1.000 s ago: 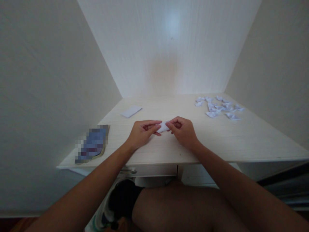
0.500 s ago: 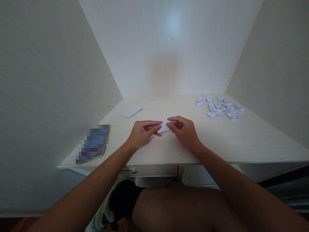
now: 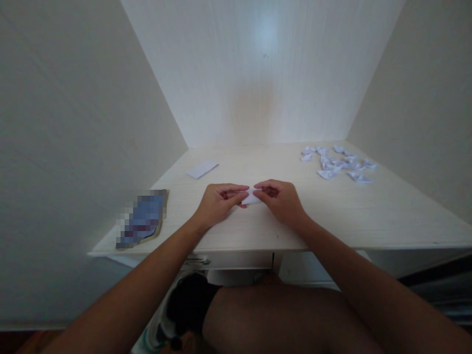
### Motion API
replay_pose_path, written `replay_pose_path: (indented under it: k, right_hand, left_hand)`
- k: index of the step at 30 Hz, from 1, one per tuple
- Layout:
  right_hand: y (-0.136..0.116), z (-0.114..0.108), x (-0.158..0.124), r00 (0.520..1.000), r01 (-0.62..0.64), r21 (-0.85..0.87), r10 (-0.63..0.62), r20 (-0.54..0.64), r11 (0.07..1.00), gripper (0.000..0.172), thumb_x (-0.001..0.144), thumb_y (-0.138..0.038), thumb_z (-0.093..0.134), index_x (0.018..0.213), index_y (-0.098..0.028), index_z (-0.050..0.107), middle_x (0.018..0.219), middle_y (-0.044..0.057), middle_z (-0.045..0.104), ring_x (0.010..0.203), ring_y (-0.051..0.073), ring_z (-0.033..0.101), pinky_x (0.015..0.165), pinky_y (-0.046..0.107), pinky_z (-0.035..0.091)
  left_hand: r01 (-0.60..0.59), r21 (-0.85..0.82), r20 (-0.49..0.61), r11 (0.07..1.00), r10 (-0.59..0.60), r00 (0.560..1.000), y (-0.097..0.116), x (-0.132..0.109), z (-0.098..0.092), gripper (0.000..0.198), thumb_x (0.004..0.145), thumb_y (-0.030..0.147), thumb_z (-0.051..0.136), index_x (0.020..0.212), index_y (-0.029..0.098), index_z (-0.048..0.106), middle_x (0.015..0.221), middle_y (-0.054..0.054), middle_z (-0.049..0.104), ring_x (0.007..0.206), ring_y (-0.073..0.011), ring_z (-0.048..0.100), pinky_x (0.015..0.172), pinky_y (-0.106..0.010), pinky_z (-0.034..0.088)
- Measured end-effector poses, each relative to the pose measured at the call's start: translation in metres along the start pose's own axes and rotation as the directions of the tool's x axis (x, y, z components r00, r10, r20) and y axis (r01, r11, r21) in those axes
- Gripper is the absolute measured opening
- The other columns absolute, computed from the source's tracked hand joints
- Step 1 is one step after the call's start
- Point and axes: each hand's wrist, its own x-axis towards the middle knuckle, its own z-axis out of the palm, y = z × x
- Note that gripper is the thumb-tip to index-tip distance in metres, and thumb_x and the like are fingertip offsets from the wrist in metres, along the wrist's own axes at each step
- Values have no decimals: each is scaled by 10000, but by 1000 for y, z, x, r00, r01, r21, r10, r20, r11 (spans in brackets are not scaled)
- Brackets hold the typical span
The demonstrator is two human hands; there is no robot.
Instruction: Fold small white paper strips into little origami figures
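Between both hands is a small piece of white paper (image 3: 252, 198), just above the desk near its middle. My left hand (image 3: 223, 200) pinches its left side with thumb and fingers. My right hand (image 3: 279, 197) grips the right side, thumb in front and index finger along the top. Fingers cover both ends of the paper, so its full shape is hidden. Several small folded white papers (image 3: 330, 168) lie loosely grouped at the far right of the desk. To the back left lies a flat white stack or sheet of paper (image 3: 202, 169).
The pale wooden desk (image 3: 236, 231) is bounded by a back panel (image 3: 254, 73) and walls on both sides. A blurred-out bluish booklet-like item (image 3: 143, 216) lies near the left front edge. Below the desk edge is a drawer (image 3: 236, 260), above my legs.
My right hand's index finger and thumb have shifted slightly left on the paper, closer to my left hand. The other things stay in place; the view has moved a little.
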Motion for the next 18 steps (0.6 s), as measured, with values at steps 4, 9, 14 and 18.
replay_pose_path:
  k: [4, 9, 14, 18]
  right_hand:
    - [3, 0, 1, 1000, -14, 13, 14, -2, 1000, 137, 848, -305, 800, 952, -224, 837, 830, 61, 832, 733, 210, 765, 721, 351, 600]
    - [3, -1, 1, 1000, -22, 36, 21, 8, 999, 139, 853, -316, 796, 953, -228, 835, 852, 58, 841, 748, 212, 778, 710, 342, 609]
    - [1, -2, 0, 1000, -11, 33, 10, 25, 999, 117, 866, -309, 784, 940, -237, 840, 851, 49, 843, 753, 207, 776, 728, 344, 605]
    - [1, -2, 0, 999, -5, 30, 4, 37, 1000, 123, 871, -313, 785, 949, -236, 842, 863, 53, 845, 760, 208, 779, 732, 346, 605]
  left_hand:
    - [8, 21, -12, 1000, -8, 1000, -1, 0, -3, 340, 750, 360, 922, 1006, 146, 852, 796, -102, 847, 666, -241, 814, 701, -354, 703]
    - [15, 57, -23, 998, -13, 1000, -1, -1, -5, 327, 774, 373, 907, 1007, 150, 854, 743, -103, 835, 669, -250, 816, 679, -339, 690]
    - [12, 74, -32, 997, -9, 999, -1, 0, -5, 298, 778, 369, 902, 974, 149, 861, 748, -109, 836, 659, -245, 813, 650, -314, 678]
    - [11, 69, -29, 998, -9, 1000, 0, 0, -5, 288, 764, 373, 906, 943, 151, 863, 754, -103, 838, 641, -239, 807, 638, -317, 683]
